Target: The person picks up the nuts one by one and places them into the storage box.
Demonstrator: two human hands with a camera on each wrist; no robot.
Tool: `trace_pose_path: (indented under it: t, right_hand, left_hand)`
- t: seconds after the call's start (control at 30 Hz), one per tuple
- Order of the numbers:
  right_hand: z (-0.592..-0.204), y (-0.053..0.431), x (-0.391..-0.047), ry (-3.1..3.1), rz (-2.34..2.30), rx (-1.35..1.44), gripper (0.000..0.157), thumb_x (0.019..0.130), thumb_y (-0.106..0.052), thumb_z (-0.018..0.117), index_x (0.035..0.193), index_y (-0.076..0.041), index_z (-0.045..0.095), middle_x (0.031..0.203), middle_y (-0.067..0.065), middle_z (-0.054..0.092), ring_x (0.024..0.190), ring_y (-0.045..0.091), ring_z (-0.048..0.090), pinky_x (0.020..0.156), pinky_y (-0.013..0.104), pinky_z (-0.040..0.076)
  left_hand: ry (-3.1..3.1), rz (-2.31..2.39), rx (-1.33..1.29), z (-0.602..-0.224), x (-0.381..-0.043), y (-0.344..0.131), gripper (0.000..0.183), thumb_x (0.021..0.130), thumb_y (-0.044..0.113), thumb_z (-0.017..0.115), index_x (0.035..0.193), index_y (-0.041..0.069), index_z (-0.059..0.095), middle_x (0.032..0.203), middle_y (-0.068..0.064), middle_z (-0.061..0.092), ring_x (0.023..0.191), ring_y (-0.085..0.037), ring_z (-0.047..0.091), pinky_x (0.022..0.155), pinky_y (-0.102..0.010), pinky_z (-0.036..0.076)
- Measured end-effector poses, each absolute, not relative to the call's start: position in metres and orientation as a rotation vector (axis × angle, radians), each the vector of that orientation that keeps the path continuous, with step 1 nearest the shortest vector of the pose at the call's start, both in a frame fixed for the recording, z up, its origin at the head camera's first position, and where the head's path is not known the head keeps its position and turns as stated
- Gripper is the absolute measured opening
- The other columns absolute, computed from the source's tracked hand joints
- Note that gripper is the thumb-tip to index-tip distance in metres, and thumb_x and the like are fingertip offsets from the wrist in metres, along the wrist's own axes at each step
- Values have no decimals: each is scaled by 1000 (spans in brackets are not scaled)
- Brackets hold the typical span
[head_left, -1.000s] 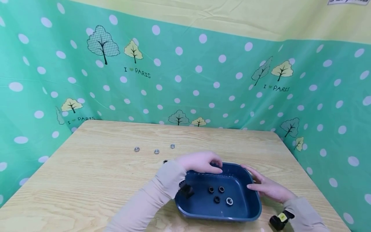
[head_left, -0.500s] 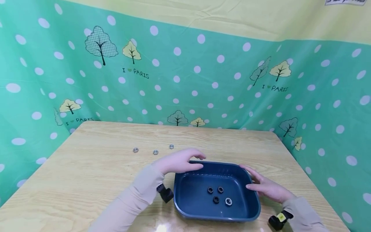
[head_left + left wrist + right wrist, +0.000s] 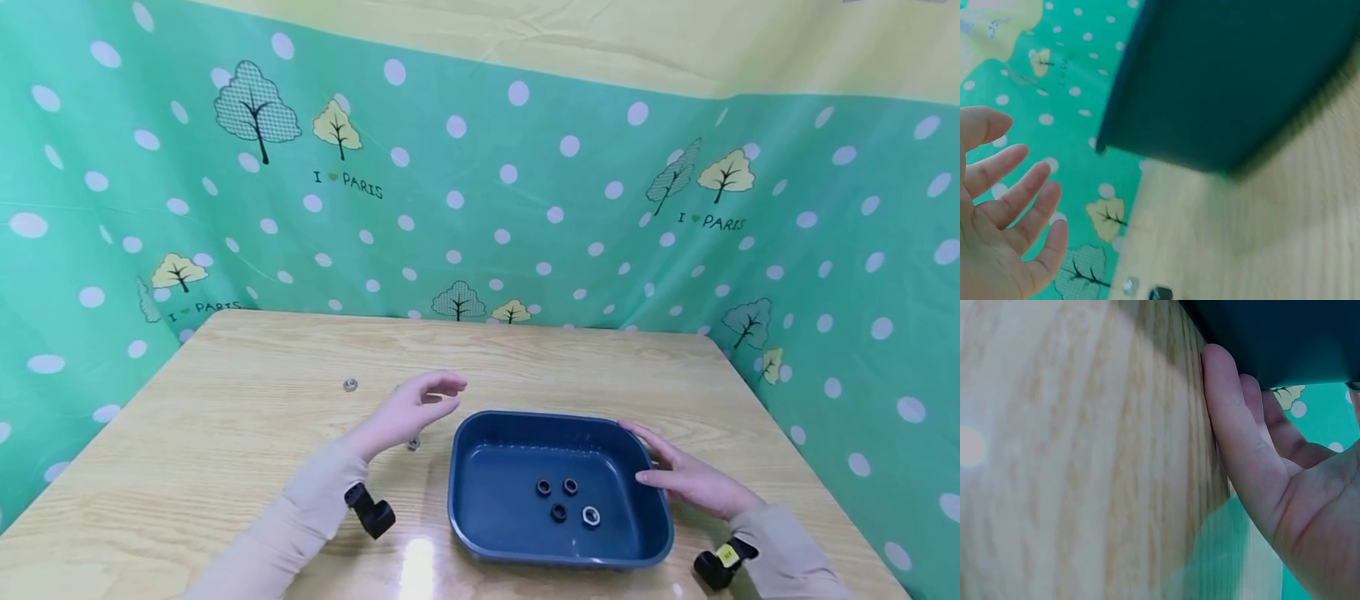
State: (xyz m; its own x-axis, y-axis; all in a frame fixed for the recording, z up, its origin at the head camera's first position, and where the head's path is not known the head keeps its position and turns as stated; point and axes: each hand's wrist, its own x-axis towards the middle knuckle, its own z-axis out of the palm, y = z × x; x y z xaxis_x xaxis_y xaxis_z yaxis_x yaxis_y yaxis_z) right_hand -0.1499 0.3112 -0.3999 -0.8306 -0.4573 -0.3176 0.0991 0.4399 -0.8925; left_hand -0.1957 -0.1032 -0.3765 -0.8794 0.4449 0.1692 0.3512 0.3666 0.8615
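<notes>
My left hand (image 3: pixel 408 408) is over the table, left of the tub, with fingers loosely bent and nothing in them; its palm and spread fingers show in the left wrist view. Just below it lies a nut (image 3: pixel 413 443), partly behind the hand. A silver nut (image 3: pixel 350 384) lies farther left. My right hand (image 3: pixel 693 479) grips the right wall of a dark blue tub (image 3: pixel 562 560), thumb inside the rim and fingers along the outside. Inside the tub, a silver nut (image 3: pixel 591 517) lies near three black ones, including a black nut (image 3: pixel 558 512).
The wooden table (image 3: pixel 225 467) runs back to a green dotted cloth (image 3: pixel 480 208) hanging behind and at both sides. In the left wrist view, a silver nut (image 3: pixel 1130 286) and a dark nut (image 3: pixel 1160 293) show at the lower edge.
My left hand has moved from over the tub leftward and out over the table, and now covers the spots of two silver nuts. The right hand and tub stay in place.
</notes>
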Motion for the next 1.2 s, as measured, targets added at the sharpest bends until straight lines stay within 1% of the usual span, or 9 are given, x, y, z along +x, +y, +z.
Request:
trace_pose_path:
  t: [0.27, 0.37, 0.5, 0.67, 0.8, 0.93, 1.03, 1.1, 1.2]
  right_hand:
    - [-400, 312, -150, 2148, -1409, -294, 74, 96, -23, 53, 152, -21, 4, 154, 28, 3, 134, 53, 18, 96, 50, 45]
    - [-401, 313, -149, 2151, -1408, -295, 74, 96, -22, 53, 152, -20, 4, 154, 28, 3, 134, 54, 18, 97, 51, 44]
    - [-402, 313, -150, 2145, -1414, -280, 75, 96, -22, 53, 153, -20, 4, 154, 28, 2, 135, 54, 17, 97, 52, 44]
    - [-399, 313, -151, 2117, -1437, -300, 74, 97, -22, 52, 153, -21, 4, 154, 28, 0, 134, 54, 19, 95, 50, 46]
    - [-398, 314, -151, 2090, -1454, -325, 72, 98, -20, 50, 153, -21, 3, 153, 30, -1, 133, 54, 21, 93, 49, 47]
    - [-398, 315, -151, 2105, -1437, -328, 72, 98, -20, 50, 153, -21, 3, 153, 29, -1, 134, 54, 19, 94, 49, 46]
    - [-400, 314, -151, 2126, -1417, -318, 72, 97, -21, 51, 153, -21, 4, 155, 27, 0, 134, 54, 18, 96, 50, 44]
    - [-401, 314, -151, 2148, -1403, -319, 72, 97, -22, 51, 153, -20, 5, 155, 26, 0, 135, 54, 17, 98, 51, 42]
    - [-401, 313, -150, 2161, -1396, -310, 73, 97, -22, 52, 153, -20, 6, 156, 25, 0, 135, 54, 16, 100, 56, 39]
  left_hand:
    - [2661, 1542, 634, -391, -197, -127, 35, 94, 13, 57, 126, 0, 54, 128, -17, 57, 118, -34, 53, 101, -49, 41]
    - [2651, 1566, 575, -394, -199, -137, 36, 93, 11, 57, 126, -3, 53, 127, -21, 55, 116, -35, 54, 100, -48, 42]
    - [2662, 1546, 516, -397, -201, -148, 34, 94, 10, 56, 125, -4, 53, 127, -23, 55, 115, -36, 55, 98, -47, 44]
    - [2633, 1605, 365, -395, -202, -159, 35, 95, 13, 54, 125, -5, 52, 127, -23, 56, 116, -36, 55, 100, -47, 43]
    - [2549, 1685, 221, -395, -207, -170, 40, 97, 16, 50, 131, -6, 46, 132, -24, 51, 122, -36, 49, 103, -45, 40]
    - [2495, 1769, 108, -397, -211, -183, 45, 98, 18, 48, 135, -6, 41, 138, -24, 45, 126, -33, 44, 105, -41, 38]
    - [2543, 1758, 35, -399, -214, -192, 45, 99, 20, 47, 135, -6, 41, 138, -24, 45, 126, -31, 44, 103, -38, 38]
    - [2596, 1722, 13, -400, -215, -197, 43, 99, 18, 47, 134, -7, 42, 136, -25, 46, 124, -32, 45, 103, -39, 38]
    - [2681, 1658, 20, -402, -218, -204, 42, 97, 16, 49, 131, -9, 44, 132, -29, 48, 122, -37, 47, 105, -44, 37]
